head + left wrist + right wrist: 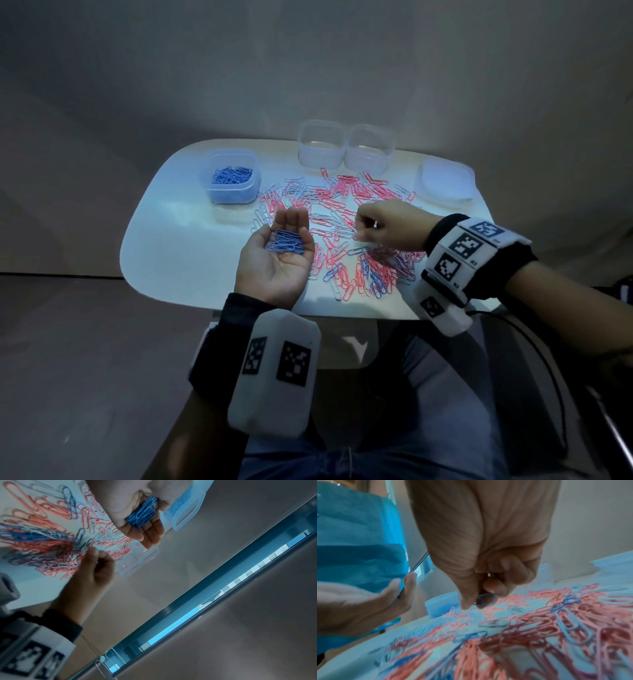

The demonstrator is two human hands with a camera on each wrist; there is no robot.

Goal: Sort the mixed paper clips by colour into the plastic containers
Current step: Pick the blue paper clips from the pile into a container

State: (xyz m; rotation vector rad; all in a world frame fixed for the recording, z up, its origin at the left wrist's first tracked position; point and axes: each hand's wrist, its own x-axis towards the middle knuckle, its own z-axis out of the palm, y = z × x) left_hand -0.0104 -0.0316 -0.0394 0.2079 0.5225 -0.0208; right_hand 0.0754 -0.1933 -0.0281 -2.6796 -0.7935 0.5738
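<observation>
Left hand (281,255): palm up, fingers relaxed, cradling a small heap of blue clips (286,241).
Right hand (390,224): fingers curled narrow, pinching one blue clip (483,599) just above the pile.
Mixed clips (342,233): pink, white and blue, spread mid-bench (178,253).
Blue-filled container (231,176): at 10 o'clock from the pile.
Two empty containers (346,147): at 12 o'clock, touching.
Lids (445,185): at 2 o'clock.
</observation>
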